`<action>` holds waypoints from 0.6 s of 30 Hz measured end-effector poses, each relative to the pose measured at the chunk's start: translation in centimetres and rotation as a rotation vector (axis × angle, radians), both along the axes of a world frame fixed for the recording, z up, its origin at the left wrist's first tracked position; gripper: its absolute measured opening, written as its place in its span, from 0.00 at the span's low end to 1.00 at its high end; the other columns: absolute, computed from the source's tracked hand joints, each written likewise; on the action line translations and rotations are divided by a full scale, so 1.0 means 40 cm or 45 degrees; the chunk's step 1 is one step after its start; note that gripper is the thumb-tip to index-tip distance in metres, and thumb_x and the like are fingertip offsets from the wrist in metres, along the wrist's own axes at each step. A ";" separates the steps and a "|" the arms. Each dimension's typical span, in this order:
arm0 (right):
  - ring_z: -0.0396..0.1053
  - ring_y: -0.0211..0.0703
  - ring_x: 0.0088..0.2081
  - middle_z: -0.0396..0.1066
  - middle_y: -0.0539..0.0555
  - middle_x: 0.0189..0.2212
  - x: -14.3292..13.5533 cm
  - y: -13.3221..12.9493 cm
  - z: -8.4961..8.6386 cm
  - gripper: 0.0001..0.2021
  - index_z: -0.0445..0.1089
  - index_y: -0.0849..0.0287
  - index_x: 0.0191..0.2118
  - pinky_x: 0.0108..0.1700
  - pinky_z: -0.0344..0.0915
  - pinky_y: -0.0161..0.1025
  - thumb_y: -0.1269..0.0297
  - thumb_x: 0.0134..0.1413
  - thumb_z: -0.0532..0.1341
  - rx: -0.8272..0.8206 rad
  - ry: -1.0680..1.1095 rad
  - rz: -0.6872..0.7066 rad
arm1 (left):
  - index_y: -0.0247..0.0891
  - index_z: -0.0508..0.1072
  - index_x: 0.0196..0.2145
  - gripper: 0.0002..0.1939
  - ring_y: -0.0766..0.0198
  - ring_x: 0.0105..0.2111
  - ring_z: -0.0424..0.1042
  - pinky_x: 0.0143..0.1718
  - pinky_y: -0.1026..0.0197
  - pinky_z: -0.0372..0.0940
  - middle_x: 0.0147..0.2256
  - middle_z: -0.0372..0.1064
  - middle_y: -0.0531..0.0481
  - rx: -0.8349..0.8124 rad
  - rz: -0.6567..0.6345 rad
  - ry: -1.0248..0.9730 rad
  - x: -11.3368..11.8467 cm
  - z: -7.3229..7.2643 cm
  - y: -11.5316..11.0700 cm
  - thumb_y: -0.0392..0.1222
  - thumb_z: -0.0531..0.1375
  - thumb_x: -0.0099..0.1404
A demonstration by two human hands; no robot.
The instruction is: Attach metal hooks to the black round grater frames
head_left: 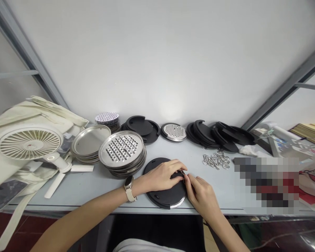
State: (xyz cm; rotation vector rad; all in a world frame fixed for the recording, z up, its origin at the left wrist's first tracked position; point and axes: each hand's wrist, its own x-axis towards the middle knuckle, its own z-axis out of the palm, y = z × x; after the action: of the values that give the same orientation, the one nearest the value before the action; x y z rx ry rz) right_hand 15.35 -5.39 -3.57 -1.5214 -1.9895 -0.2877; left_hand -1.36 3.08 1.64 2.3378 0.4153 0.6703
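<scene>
A round black disc point(165, 197) with a silver metal rim showing at its lower right lies near the table's front edge. Across its top rests my left hand point(164, 175), its thumb and fingers closed together at the disc's right side. My right hand point(202, 192) meets it there, thumb and forefinger pinched at the disc's right edge. Between the fingertips of both hands is something small and thin, too hidden to name. A pile of small metal rings point(216, 160) lies to the right, beyond my right hand.
Stacked metal grater discs point(123, 150) and plain metal discs point(90, 140) stand at the left, beside a white fan point(30, 143). Black holders point(204, 134) and a perforated disc point(175, 131) line the back. A cream bag point(18, 115) lies far left.
</scene>
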 end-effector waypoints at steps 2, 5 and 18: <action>0.62 0.38 0.19 0.63 0.48 0.17 0.000 0.001 -0.001 0.13 0.60 0.57 0.29 0.30 0.58 0.36 0.67 0.65 0.46 0.009 -0.002 -0.001 | 0.37 0.66 0.46 0.13 0.62 0.43 0.68 0.45 0.60 0.64 0.43 0.67 0.47 0.002 -0.003 0.002 0.000 0.000 0.000 0.32 0.56 0.63; 0.62 0.39 0.19 0.63 0.49 0.17 0.000 0.002 -0.001 0.13 0.61 0.57 0.29 0.28 0.57 0.36 0.67 0.65 0.46 0.012 -0.010 -0.004 | 0.38 0.66 0.46 0.13 0.62 0.43 0.68 0.46 0.60 0.64 0.44 0.67 0.46 0.001 -0.006 0.005 0.000 0.001 0.000 0.32 0.55 0.63; 0.61 0.38 0.19 0.63 0.49 0.17 0.000 0.001 0.002 0.14 0.60 0.58 0.29 0.26 0.55 0.35 0.66 0.66 0.46 0.004 0.013 -0.003 | 0.37 0.66 0.46 0.13 0.62 0.44 0.68 0.46 0.60 0.64 0.44 0.67 0.46 -0.009 -0.017 0.007 0.000 -0.002 0.002 0.32 0.55 0.63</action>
State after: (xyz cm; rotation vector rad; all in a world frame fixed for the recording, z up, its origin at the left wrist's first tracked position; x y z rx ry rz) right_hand 15.36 -5.33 -3.51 -1.5205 -1.9783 -0.2834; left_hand -1.34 3.15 1.58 2.3345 0.4033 0.6554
